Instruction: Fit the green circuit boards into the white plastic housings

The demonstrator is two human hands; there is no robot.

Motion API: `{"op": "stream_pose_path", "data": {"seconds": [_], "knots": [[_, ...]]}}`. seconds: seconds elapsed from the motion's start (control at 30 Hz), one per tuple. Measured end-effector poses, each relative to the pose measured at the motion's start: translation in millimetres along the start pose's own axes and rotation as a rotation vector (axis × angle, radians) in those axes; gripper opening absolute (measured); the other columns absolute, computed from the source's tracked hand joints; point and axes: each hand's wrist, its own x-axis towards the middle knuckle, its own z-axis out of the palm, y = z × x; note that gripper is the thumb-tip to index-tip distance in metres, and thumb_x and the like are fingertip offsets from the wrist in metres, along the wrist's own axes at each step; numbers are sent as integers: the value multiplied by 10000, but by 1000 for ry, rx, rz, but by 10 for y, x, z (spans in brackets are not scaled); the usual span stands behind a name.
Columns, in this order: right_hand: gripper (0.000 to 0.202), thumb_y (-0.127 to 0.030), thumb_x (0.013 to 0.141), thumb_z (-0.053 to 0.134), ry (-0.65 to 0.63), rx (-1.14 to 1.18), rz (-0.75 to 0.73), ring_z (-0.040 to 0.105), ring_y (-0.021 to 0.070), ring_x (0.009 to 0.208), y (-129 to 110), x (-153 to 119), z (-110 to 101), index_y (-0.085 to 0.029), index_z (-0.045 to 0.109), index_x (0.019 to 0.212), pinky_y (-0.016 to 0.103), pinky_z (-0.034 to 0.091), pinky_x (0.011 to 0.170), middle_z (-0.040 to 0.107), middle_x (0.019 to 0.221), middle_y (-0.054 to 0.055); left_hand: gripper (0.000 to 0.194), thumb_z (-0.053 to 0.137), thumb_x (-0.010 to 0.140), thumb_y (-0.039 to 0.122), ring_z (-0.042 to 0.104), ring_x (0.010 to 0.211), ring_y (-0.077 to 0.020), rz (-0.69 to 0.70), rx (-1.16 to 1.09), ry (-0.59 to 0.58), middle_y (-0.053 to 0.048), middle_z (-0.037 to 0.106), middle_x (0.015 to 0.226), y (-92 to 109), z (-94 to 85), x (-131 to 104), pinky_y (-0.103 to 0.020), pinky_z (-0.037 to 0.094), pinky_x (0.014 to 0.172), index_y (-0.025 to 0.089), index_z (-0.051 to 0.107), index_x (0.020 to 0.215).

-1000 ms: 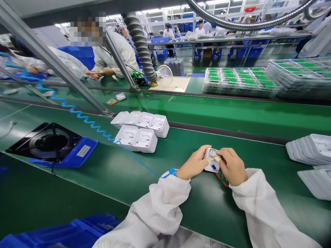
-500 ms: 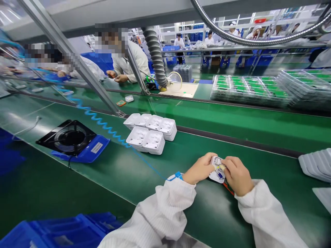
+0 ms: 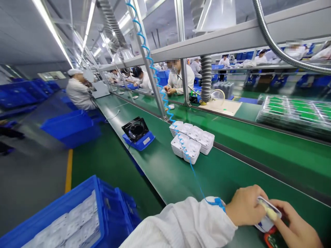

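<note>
A small white plastic housing [image 3: 263, 226] is held between my two hands over the bench, tilted and partly covered by fingers. My left hand [image 3: 247, 206] is closed on its left side, with a blue wrist strap [image 3: 218, 203] on that cuff. My right hand [image 3: 297, 222] grips the right side, near the frame's edge. Pale yellow covers [image 3: 270, 213] show on fingertips over the housing; its inside is mostly hidden. A red-edged piece [image 3: 270, 240] with a dark green middle is just below, partly cut off by the frame.
Stacks of white housings [image 3: 191, 148] stand on the green bench [image 3: 155, 162]. A black fan [image 3: 137, 130] on a blue base sits further left. The strap's blue coiled cord [image 3: 184, 150] runs past the stacks. A blue crate [image 3: 103, 210] of white parts stands lower left. Co-workers sit beyond.
The view has swung left, bringing the crate and aisle into sight. Both hands now appear lower and further right, still holding the housing, which looks more tilted.
</note>
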Motion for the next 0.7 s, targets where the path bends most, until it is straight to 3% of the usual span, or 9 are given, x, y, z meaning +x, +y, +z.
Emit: {"op": "stream_pose_path", "data": {"seconds": [0.13,0.3,0.47,0.7], "knots": [[229,-440,737,451,119,-195,-170,592,310,722,48,29,153,-341,524,930,454,431,608,613,811,53,271,477,722,196,574,810,-176,-164,-83,153,-23,622,891,-63,48,35,-291,461,749,234,565,976],[130,-400,761,442,33,-265,-324,549,269,639,-218,82,304,-298,490,826,419,384,581,577,716,65,245,474,782,287,584,797,-175,-345,-200,139,-39,635,913,-115,51,82,-296,468,717,223,561,1002],[163,-276,848,388,13,-402,-284,519,218,644,-527,122,226,-210,503,754,345,371,598,553,677,57,238,406,831,259,577,891,-173,-335,-186,88,-44,639,964,-70,-9,86,-301,445,814,199,551,1010],[162,-215,848,393,52,-427,-191,513,198,774,-590,103,140,-177,550,834,304,367,690,577,792,55,191,418,822,216,563,816,-140,-343,-254,37,-11,632,906,-98,-43,147,-255,447,756,195,564,942]]}}
